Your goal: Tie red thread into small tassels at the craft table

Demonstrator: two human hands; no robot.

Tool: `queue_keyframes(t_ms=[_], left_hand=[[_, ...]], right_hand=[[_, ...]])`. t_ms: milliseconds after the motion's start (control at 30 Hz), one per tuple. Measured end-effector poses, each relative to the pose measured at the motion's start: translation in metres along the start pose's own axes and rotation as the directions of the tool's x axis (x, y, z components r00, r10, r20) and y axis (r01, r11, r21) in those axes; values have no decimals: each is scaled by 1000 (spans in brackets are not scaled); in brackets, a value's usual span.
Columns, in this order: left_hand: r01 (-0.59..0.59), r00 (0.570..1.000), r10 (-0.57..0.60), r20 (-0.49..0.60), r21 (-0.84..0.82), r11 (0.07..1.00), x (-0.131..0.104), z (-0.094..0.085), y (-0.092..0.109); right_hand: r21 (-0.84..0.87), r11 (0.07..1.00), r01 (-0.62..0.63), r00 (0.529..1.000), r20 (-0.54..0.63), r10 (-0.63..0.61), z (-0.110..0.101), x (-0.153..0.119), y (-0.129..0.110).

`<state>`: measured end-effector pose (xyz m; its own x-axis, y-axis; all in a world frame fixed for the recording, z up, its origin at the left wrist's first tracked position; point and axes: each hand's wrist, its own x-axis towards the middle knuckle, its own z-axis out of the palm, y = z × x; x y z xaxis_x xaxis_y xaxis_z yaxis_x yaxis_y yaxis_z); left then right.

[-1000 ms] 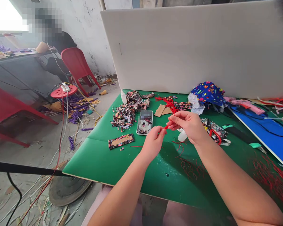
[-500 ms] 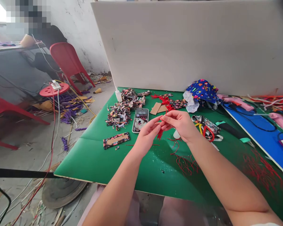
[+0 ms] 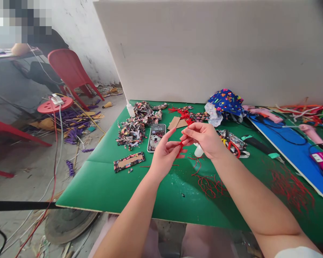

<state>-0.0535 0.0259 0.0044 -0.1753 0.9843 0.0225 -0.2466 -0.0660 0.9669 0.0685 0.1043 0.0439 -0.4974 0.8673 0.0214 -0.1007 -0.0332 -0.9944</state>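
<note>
Above the green table, my left hand [image 3: 165, 152] pinches a small red thread tassel [image 3: 180, 146] between thumb and fingers. Its lower strands are blurred and partly hidden by my fingers. Close on the right, my right hand [image 3: 203, 138] is closed in a pinch just above the tassel; what sits between its fingertips is too small to make out. Beneath the right hand stands a small white bottle [image 3: 198, 150]. Loose red threads [image 3: 211, 186] lie tangled on the table below the right forearm. A phone [image 3: 156, 138] rests beside the left hand.
Floral fabric scraps [image 3: 133, 132], a fabric-covered cardboard strip [image 3: 129, 162] and a dropper bottle [image 3: 130, 109] lie at left. Rightward are scissors [image 3: 234, 147], a cutter [image 3: 258, 145] and pink glue guns [image 3: 267, 115]. A white panel [image 3: 210, 50] closes the back. A person sits far left.
The view has shifted slightly, so the table contents sit further left. The fingers of my left hand have spread a little, with its index finger raised. The tassel hangs less visibly below the hands.
</note>
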Motion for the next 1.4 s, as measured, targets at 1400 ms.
queue_keyframes(t_ms=[1400], left_hand=[[-229, 940, 307, -151, 391, 891, -1, -3, -8]], right_hand=[[-109, 992, 58, 998, 0, -58, 19, -6, 13]])
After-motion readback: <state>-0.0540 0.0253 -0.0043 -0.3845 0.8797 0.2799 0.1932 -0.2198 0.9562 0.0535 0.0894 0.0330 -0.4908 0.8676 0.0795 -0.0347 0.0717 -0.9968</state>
